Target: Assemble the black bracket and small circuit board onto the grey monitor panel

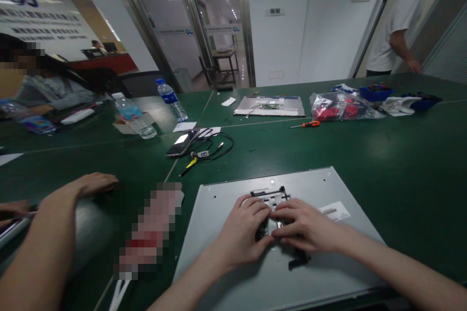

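Observation:
A flat light-grey metal panel [222, 204], which looks like the back of a display, lies on the table in front of me. On its middle sits a small metal bracket [272, 201] with black parts, partly hidden under my fingers. My left hand [244, 231] grips the bracket's left side, thumb toward me. From the right, my right hand [304, 226] holds it with bent fingers, its fingertips nearly meeting the left ones. A black piece [298, 263] sticks out below my right hand. A white label [334, 211] is stuck on the panel to the right.
On the green table [401, 170] lie a phone [182, 143], black cables [222, 153], an orange screwdriver [310, 125], another panel [270, 109] with a circuit board, a plastic bag [343, 107] with red things, and water bottles [171, 99]. A co-worker's arm [54, 223] reaches in at left.

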Available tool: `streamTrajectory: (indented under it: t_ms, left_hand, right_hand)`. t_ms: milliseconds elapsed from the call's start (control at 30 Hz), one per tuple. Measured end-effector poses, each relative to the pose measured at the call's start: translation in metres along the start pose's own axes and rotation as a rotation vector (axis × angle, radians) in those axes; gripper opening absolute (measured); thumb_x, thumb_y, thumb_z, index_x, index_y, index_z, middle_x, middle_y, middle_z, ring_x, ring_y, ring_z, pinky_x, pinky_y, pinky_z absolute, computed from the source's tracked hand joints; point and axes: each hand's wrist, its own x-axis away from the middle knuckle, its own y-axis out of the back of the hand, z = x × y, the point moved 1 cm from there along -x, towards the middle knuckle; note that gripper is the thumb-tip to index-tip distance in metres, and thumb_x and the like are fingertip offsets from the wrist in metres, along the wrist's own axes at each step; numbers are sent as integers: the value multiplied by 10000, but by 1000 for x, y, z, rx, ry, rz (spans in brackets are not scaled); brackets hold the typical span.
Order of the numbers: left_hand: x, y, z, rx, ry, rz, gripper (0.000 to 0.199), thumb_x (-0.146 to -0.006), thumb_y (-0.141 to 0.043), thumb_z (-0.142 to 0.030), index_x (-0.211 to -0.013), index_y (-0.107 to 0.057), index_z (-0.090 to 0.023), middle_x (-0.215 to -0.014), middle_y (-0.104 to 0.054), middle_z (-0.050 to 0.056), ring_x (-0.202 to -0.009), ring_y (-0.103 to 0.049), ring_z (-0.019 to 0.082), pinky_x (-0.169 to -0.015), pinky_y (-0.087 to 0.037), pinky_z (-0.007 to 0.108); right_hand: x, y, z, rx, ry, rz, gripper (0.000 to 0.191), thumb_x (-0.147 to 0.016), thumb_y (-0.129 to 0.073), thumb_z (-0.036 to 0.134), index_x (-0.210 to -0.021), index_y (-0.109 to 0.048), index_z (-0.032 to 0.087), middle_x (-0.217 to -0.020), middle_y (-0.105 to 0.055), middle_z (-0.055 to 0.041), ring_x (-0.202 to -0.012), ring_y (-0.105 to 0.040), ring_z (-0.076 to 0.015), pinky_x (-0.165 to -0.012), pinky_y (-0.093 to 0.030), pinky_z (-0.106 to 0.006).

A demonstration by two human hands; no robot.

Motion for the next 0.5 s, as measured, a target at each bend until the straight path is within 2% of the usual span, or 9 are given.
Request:
streamTrajectory:
  t_ms: [267, 500]
  left_hand:
    - [0, 0, 0, -43, -1, -29, 449, -788, -747, -356, -1204, -620, -247, -1190, -657, 77, -1156, -572, 318, -1101, -339, 550]
    - [1, -1, -1, -65, 17, -8, 489, -798, -736, -368, -1251, -608, -233, -1212, -645, 90, -1184, -557, 321, -1124, -320, 548]
  right_hand:
    - [-2, 7, 4, 0, -1, 38, 230, -993, -580, 336, -1170, -715, 279, -1318, -621, -79, -1249, -498, -252, -1043, -412, -464]
    - [0, 5, 4, 2, -4, 44, 244, -995, -575, 362, -1184, -713, 293, -1362, -598, -69, -1306, -467, -255, -1086, -391, -467]
